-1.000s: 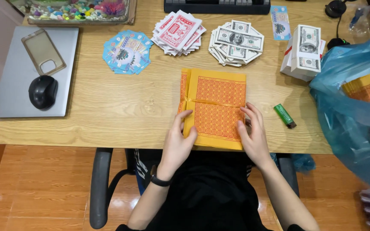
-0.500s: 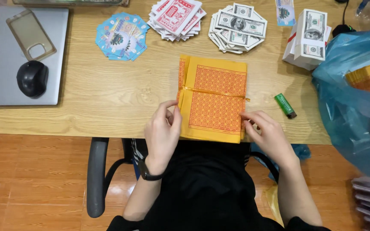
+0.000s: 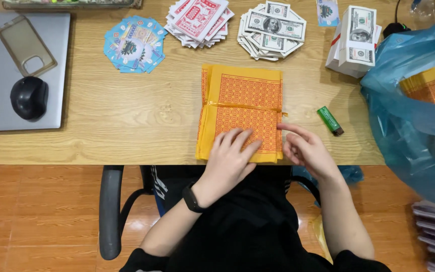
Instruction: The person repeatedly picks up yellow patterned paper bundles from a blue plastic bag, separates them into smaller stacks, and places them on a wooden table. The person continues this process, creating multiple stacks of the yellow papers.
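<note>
A stack of yellow and orange paper sheets [image 3: 245, 108] is being pressed flat at the near edge of the wooden desk [image 3: 127, 121] by the left hand [image 3: 230, 158], fingers spread and gripping nothing. Its right edge is being touched by the right hand [image 3: 305, 148], fingers loosely curled, holding nothing. A green lighter [image 3: 330, 120] is lying just beside it.

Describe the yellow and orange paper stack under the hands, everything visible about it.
The paper stack is a thick rectangular bundle of thin yellow sheets printed with an orange patterned panel. A thin yellow band crosses its middle, binding it. It lies flat on the wooden desk, near edge at the desk's front edge. The left hand rests palm down on its near part; the right hand touches its right edge with the fingers.
</note>
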